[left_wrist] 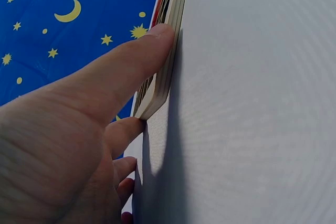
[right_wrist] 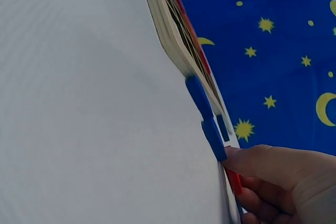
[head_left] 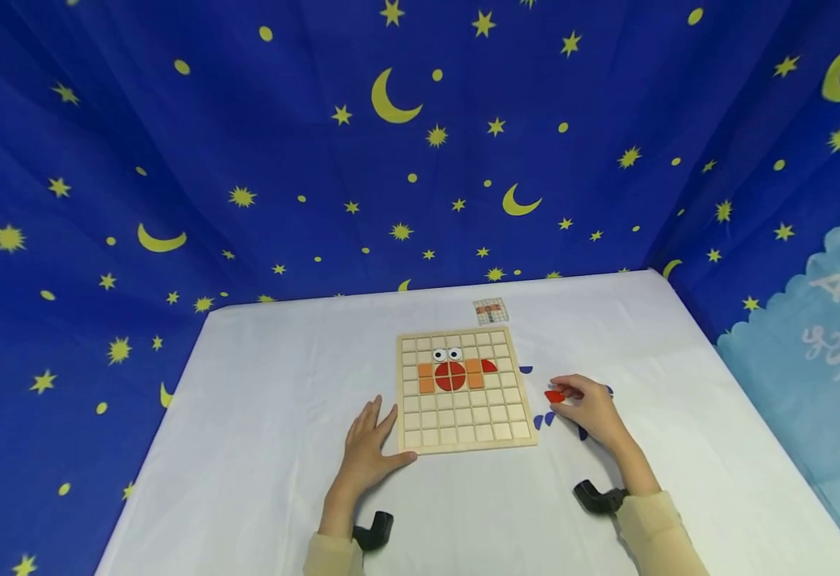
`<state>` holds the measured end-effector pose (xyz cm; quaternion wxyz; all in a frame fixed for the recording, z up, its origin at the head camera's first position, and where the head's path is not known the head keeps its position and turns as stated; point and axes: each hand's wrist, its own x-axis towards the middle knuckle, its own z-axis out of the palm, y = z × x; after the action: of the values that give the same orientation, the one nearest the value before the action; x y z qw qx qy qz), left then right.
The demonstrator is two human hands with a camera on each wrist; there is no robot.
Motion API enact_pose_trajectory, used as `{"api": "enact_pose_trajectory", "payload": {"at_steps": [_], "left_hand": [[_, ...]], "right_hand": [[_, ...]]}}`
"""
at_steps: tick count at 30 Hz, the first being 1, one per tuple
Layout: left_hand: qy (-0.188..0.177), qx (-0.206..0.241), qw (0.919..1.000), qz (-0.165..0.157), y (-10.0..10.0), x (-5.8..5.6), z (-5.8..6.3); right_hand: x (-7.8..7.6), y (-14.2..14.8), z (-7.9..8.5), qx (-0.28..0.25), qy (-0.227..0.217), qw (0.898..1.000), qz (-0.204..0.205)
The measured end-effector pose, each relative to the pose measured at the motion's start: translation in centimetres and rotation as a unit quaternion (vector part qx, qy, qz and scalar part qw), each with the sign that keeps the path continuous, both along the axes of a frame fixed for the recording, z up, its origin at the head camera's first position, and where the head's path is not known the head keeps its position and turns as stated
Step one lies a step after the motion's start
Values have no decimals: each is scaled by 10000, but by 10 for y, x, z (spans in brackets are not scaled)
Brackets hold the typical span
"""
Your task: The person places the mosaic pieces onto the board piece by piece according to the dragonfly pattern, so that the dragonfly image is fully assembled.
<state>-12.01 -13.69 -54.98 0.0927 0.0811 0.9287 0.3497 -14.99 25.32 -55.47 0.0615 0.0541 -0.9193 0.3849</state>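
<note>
A wooden grid board point(head_left: 456, 416) lies on the white table. On it sit a red circle made of quarter pieces point(head_left: 450, 376), orange squares point(head_left: 426, 378) on both sides, two eye pieces point(head_left: 447, 354) and one red quarter piece point(head_left: 489, 366) at the right. My left hand point(head_left: 366, 450) is spread at the board's near left corner; in the left wrist view its thumb point(left_wrist: 152, 45) rests on the edge. Right of the board, my right hand point(head_left: 593, 410) pinches a red quarter piece point(head_left: 554, 396) between thumb and fingers, close over the table.
Several blue pieces point(head_left: 550, 418) lie around the right hand, and another blue piece point(head_left: 526, 370) is beside the board's right edge. Behind the board lies a small pattern card point(head_left: 490, 310). A blue star-and-moon curtain point(head_left: 420, 160) hangs behind the table.
</note>
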Motion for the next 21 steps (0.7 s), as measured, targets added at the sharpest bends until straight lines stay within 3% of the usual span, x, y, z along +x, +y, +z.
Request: {"api": "enact_pose_trajectory", "payload": {"at_steps": [10, 21], "left_hand": [[119, 69, 9999, -78, 1, 4, 4], [220, 80, 9997, -76, -1, 5, 3]], "right_hand": [[-5, -23, 6, -218, 644, 9975, -170], [-25, -74, 10, -503, 651, 9964, 225]]}}
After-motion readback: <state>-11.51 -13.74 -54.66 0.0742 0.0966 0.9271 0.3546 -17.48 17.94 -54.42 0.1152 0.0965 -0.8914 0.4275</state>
